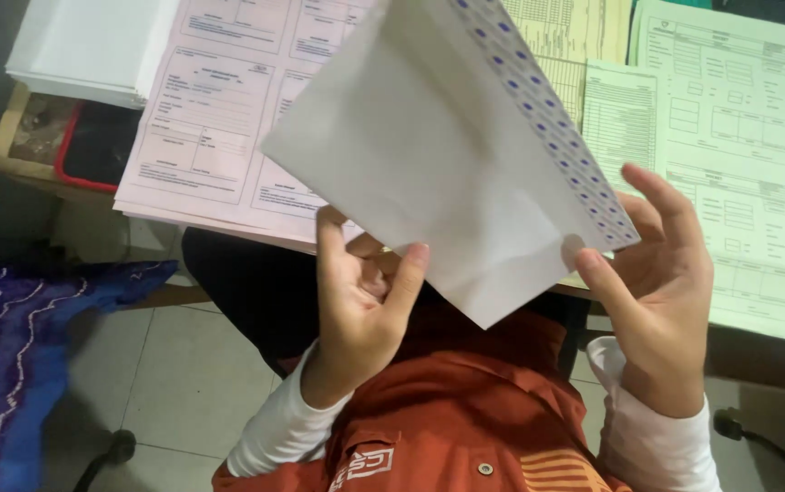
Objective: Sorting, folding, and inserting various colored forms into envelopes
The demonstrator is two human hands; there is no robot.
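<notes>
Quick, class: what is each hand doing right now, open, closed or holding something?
Left hand: closed on the white envelope, gripping its lower edge.
Right hand: pinching the envelope's blue-dotted edge between thumb and fingers.

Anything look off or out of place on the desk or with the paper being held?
Nothing looks damaged or spilled. The white sheet with a dotted blue edge strip is held tilted between the left hand and right hand. The pink forms overhang the desk edge slightly, and the green forms lie flat.
</notes>
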